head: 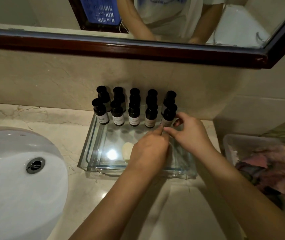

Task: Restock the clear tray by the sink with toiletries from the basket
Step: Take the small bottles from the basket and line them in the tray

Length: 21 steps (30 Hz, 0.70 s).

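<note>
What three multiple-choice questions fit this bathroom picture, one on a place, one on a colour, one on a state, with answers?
1. Where is the clear tray?
A. On the counter beside the sink
B. On the floor
C. On a shelf

2. What colour are the caps on the bottles?
A. White
B. Black
C. Red

3. How are the bottles standing?
A. Lying flat
B. Upright, caps off
C. Upright, capped

Answers: 1 A, the tray rests on the marble right of the basin; 2 B, every cap is black; 3 C, all stand upright with caps on.
</note>
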Available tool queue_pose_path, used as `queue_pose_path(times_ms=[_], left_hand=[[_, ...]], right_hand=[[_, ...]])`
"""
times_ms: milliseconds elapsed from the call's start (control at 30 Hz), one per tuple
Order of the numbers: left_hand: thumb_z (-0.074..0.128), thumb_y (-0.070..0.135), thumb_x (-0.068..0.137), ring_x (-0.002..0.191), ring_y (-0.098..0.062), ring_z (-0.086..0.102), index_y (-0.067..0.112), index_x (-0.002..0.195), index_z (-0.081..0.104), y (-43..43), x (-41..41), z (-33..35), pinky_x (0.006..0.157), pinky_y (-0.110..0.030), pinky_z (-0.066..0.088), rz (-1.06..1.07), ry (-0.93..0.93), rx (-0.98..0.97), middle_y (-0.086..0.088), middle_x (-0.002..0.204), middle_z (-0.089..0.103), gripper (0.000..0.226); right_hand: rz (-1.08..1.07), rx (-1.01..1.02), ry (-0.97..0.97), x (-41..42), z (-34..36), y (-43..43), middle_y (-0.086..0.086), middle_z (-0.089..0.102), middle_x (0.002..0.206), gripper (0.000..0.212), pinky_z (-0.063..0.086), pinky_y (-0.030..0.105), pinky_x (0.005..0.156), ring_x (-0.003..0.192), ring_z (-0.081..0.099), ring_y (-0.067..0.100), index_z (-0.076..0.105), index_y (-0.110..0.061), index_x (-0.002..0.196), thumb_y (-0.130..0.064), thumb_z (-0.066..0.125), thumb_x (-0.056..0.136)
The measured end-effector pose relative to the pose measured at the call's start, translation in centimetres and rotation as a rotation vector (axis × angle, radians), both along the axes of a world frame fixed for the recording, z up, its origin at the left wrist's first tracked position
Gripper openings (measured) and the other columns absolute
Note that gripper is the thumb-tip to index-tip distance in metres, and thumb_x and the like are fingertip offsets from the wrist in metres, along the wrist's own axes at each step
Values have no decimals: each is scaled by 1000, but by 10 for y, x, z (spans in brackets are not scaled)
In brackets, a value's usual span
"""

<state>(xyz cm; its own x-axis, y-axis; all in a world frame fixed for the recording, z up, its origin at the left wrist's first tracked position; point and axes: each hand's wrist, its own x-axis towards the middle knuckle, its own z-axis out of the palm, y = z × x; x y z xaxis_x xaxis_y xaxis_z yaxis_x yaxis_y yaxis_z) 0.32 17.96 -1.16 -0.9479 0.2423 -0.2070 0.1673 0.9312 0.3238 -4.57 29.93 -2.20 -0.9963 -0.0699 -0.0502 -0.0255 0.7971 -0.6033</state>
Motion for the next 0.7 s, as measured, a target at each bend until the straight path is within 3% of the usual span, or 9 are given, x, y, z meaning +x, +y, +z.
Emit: queue_pose_path(times_ms=[200, 367, 700], left_hand=[[41, 13, 94, 127, -28, 44, 12, 129, 43, -1, -3, -5, 89, -39, 45, 18, 44, 22, -6, 153, 26, 36], [41, 14, 94, 120, -25, 48, 13, 128, 44, 0, -1, -10, 80, -36, 47, 34, 97, 52, 0, 147, 34, 34], [41, 14, 93, 126, -24, 44, 15, 134, 40, 1, 1, -10, 86, -37, 49, 49, 127, 94, 1, 151, 29, 41]], right_hand=[[37, 17, 26, -4, -2, 0, 4, 62, 95, 33, 42, 29, 70, 87, 57, 19, 62, -14, 106, -34, 69, 81], [62, 9, 28, -6, -2, 2, 4, 62, 93, 35, 43, 28, 69, 86, 56, 17, 64, -14, 107, -37, 68, 81], [82, 29, 46, -7, -2, 3, 4, 62, 92, 35, 45, 31, 73, 87, 56, 17, 65, -13, 105, -38, 68, 81]])
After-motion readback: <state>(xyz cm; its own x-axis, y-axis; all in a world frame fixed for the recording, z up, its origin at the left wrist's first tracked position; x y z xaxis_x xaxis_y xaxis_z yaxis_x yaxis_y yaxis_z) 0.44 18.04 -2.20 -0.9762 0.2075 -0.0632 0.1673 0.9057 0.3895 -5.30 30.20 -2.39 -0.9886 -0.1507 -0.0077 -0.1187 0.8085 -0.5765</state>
